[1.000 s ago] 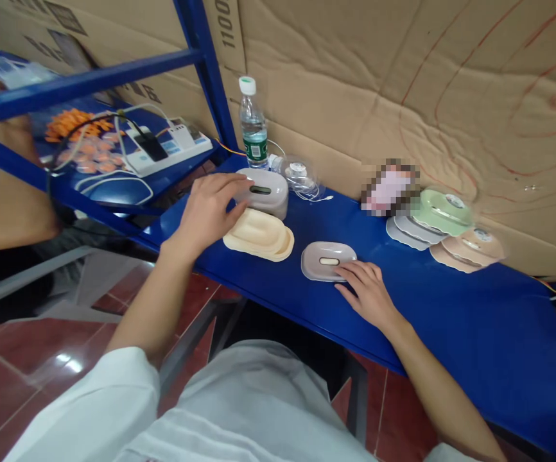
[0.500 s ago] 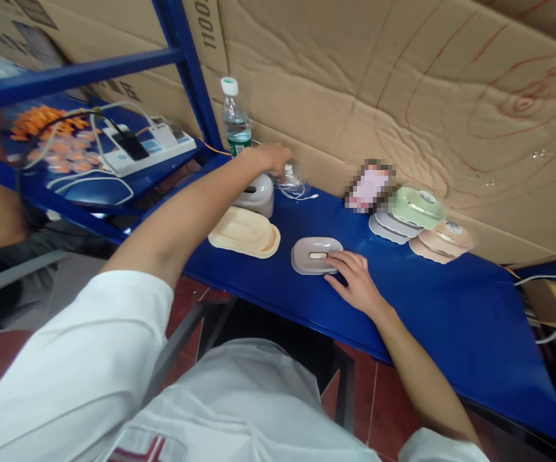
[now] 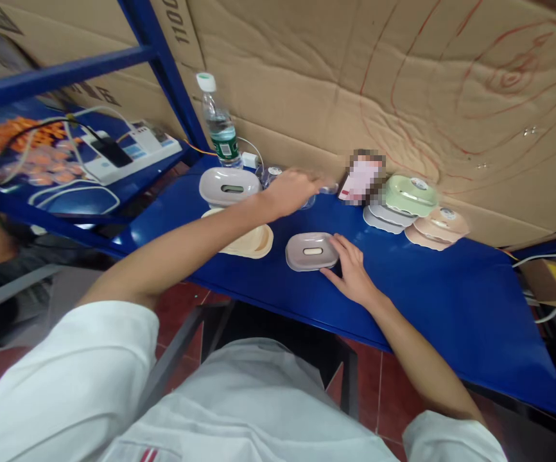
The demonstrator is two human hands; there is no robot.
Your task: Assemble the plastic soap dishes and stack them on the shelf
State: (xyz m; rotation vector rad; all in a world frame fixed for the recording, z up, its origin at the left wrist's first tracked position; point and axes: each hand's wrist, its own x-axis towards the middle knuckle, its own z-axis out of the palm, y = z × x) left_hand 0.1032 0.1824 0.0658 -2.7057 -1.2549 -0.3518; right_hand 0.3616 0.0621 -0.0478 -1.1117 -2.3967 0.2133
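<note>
A mauve-grey oval dish (image 3: 297,255), like a soap dish, sits on the blue table with a pale bar-shaped piece in its slot. My right hand (image 3: 352,273) grips its right end, thumb at the near corner and fingers along the far side. My left hand (image 3: 292,191) hovers above the back of the table, fingers pinched and blurred. Something clear shows by its fingertips, too smeared to name. Under and behind that hand lies clear plastic material (image 3: 308,202). Below my left forearm, cream trays (image 3: 262,242) are partly hidden. A larger grey dish part (image 3: 210,186) with a slot stands behind them.
A water bottle (image 3: 223,131) and a white charger plug (image 3: 250,160) stand at the back left. A blurred-out phone (image 3: 362,179) leans on the cardboard wall. Right of it are stacked green (image 3: 410,196), grey (image 3: 384,220) and peach dishes (image 3: 444,226). A blue frame post (image 3: 162,70) rises at left.
My left hand has moved right and slightly toward me from the clear plastic, uncovering the larger grey dish part. My right hand has shifted to the dish's right end. The view has shifted slightly.
</note>
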